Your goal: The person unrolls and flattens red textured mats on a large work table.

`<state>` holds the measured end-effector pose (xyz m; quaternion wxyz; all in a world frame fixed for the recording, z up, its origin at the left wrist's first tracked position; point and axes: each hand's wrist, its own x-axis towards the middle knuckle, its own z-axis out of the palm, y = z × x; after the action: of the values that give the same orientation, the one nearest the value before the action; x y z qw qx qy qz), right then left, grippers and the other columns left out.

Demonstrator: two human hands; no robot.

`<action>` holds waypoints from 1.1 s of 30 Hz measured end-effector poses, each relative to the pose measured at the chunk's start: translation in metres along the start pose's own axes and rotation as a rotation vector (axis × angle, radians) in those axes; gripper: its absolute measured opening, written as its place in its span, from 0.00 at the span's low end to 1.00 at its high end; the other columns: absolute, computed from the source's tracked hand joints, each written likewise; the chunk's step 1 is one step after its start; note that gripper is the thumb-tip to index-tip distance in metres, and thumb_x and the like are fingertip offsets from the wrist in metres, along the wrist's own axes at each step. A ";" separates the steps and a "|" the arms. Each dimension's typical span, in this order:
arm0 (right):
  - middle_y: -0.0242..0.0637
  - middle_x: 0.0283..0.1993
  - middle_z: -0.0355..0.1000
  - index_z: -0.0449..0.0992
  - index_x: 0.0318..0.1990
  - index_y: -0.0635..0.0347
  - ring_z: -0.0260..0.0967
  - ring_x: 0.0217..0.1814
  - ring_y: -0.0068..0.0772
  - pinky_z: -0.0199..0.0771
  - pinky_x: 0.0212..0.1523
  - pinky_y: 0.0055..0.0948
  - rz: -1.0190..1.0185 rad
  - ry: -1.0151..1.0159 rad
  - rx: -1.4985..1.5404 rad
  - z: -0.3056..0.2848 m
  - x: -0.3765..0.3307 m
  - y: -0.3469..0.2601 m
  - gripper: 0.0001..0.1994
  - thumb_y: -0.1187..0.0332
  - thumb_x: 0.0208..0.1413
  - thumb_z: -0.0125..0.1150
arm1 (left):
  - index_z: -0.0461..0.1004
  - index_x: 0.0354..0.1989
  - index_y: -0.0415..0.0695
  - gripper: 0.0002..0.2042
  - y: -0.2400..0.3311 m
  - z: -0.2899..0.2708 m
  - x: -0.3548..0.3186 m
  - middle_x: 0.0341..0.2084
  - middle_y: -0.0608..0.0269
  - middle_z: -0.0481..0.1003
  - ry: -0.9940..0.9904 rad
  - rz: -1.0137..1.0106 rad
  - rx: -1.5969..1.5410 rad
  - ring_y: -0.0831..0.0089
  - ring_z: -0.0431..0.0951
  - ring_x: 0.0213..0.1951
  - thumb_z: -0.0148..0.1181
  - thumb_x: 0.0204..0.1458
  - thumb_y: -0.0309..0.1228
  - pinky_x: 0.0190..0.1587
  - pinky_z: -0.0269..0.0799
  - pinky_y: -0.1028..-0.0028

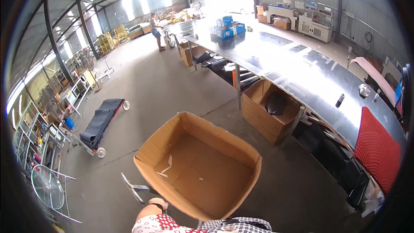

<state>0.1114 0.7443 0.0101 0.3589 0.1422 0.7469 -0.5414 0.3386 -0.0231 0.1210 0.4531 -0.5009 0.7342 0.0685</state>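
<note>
A large open cardboard box point(250, 181) stands directly in front of me, with a few white scraps on its brown bottom. At the lower edge, left of the box's near corner, I see my left hand point(158, 201) with a dark band at the wrist. It is close to the box wall, and its fingers are too small and indistinct to make out. A metal bar with a crosspiece point(133, 188) sticks out beside the box, just beyond that hand. Polka-dot and checked fabric covers the bottom edge. My right hand does not show.
To the right runs a long worktable point(297, 75) bearing blue boxes point(226, 28) and red quilted fabric point(376, 149). Another carton point(269, 118) sits under it. On the left are a cart with black material point(103, 121) and a wire fan point(47, 187). A person point(155, 32) stands far off.
</note>
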 end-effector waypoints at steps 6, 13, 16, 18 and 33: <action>0.40 0.39 0.79 0.77 0.47 0.63 0.77 0.39 0.33 0.78 0.41 0.35 0.207 -0.122 -0.057 -0.045 0.039 0.081 0.17 0.57 0.62 0.60 | 0.81 0.44 0.45 0.22 0.089 -0.011 0.035 0.42 0.51 0.81 -0.009 0.551 -0.577 0.60 0.81 0.45 0.68 0.40 0.43 0.49 0.75 0.67; 0.38 0.34 0.78 0.75 0.46 0.59 0.74 0.26 0.27 0.71 0.22 0.26 0.191 0.195 0.203 0.022 0.035 -0.036 0.12 0.61 0.62 0.60 | 0.79 0.44 0.42 0.12 0.172 -0.045 -0.043 0.37 0.60 0.81 -0.153 0.709 -0.862 0.69 0.80 0.41 0.60 0.50 0.25 0.45 0.76 0.69; 0.37 0.35 0.78 0.75 0.46 0.60 0.75 0.30 0.26 0.74 0.28 0.24 0.152 0.237 0.200 0.026 0.010 -0.040 0.13 0.60 0.62 0.60 | 0.80 0.43 0.41 0.10 0.206 -0.055 -0.018 0.37 0.63 0.81 -0.040 0.926 -0.495 0.71 0.80 0.39 0.58 0.54 0.26 0.42 0.76 0.69; 0.37 0.36 0.78 0.75 0.46 0.61 0.75 0.30 0.26 0.75 0.29 0.25 0.177 0.307 0.254 0.029 -0.010 -0.028 0.13 0.60 0.63 0.60 | 0.81 0.36 0.42 0.11 0.234 -0.061 -0.011 0.30 0.62 0.81 -0.333 0.905 -0.648 0.69 0.80 0.31 0.58 0.54 0.36 0.35 0.76 0.69; 0.36 0.22 0.75 0.75 0.24 0.58 0.72 0.21 0.32 0.70 0.21 0.34 0.018 0.479 -0.017 0.075 -0.069 0.058 0.11 0.68 0.57 0.54 | 0.76 0.37 0.35 0.10 0.585 -0.276 0.042 0.35 0.49 0.80 -0.161 0.851 -0.402 0.57 0.80 0.36 0.50 0.54 0.28 0.43 0.77 0.61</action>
<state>0.2235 0.7101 0.0055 0.1773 0.2701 0.8139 -0.4829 -0.2966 0.0817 0.0432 0.3344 -0.2264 0.8089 0.4274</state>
